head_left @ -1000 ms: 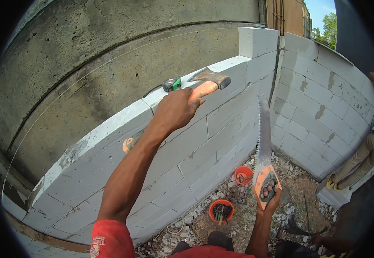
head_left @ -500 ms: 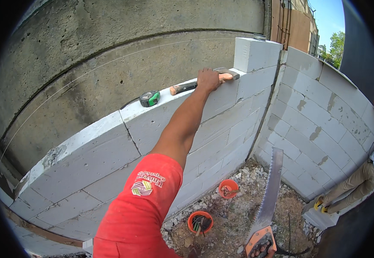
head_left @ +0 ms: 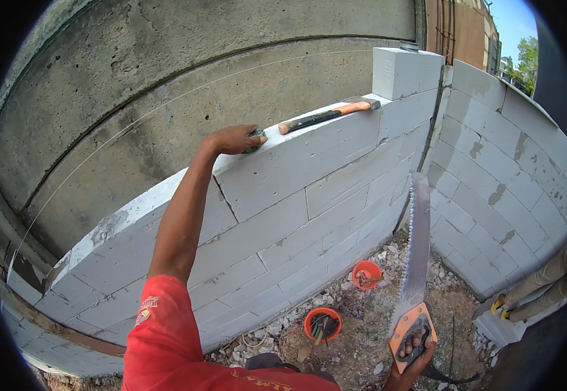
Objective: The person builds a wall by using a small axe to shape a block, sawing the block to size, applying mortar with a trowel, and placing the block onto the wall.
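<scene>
My left hand (head_left: 235,139) is closed over a green and black tape measure (head_left: 255,141) on top of the white block wall (head_left: 296,166); most of the tape is hidden under my fingers. Just right of it, a hammer (head_left: 329,116) with an orange and black handle lies along the wall's top, its head toward the raised end block (head_left: 406,73). Low on the right, my right hand (head_left: 414,350) is wrapped round the orange and black handle of a hand saw (head_left: 415,260). Its toothed blade points up, clear of the wall.
A concrete wall (head_left: 244,78) rises behind the blocks, with a thin string line stretched in front. Two orange buckets, one with tools (head_left: 322,324) and another (head_left: 367,275), stand on rubble ground. At right, a person in tan trousers (head_left: 547,280) stands on a block by a second block wall (head_left: 502,169).
My left hand has let go of the hammer, moved left along the wall top and closed on the tape measure. The saw in my right hand has come up further into view.
</scene>
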The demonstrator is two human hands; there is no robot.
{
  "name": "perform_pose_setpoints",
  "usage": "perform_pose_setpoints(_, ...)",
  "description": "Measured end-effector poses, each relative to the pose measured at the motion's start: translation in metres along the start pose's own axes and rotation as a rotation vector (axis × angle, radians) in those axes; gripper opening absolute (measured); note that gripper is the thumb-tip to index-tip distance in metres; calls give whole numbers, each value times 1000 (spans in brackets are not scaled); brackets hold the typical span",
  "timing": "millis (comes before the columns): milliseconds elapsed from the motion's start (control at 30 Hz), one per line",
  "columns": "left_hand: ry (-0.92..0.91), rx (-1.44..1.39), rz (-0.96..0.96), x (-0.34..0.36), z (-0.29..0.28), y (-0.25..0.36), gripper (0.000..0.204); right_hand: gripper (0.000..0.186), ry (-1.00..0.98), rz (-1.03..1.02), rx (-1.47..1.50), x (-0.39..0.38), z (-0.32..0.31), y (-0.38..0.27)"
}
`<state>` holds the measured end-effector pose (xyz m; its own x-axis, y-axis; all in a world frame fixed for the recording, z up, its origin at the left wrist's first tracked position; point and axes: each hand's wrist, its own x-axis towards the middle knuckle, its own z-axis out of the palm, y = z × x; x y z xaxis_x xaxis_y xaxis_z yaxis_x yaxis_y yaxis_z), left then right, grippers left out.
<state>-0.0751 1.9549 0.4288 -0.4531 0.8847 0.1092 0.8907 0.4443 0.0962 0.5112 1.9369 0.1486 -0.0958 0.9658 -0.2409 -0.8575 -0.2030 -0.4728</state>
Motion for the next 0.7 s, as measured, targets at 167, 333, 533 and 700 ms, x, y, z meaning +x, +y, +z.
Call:
perform_pose_setpoints(167,235,65,-32,0,25,30,74,25,-183,64,40,16,26,8)
perform_pose_setpoints(333,454,202,-170,4,37,40,77,30,-258,189,56,4,66,31)
perform_pose_setpoints(533,1138,-719,-155,-169,73,60,38,30,-507,381,-39,-15,168,63)
perform_pose_setpoints(700,1305,-466,35,-338,139,66,50,26,-761,741,-209,-69,254,148)
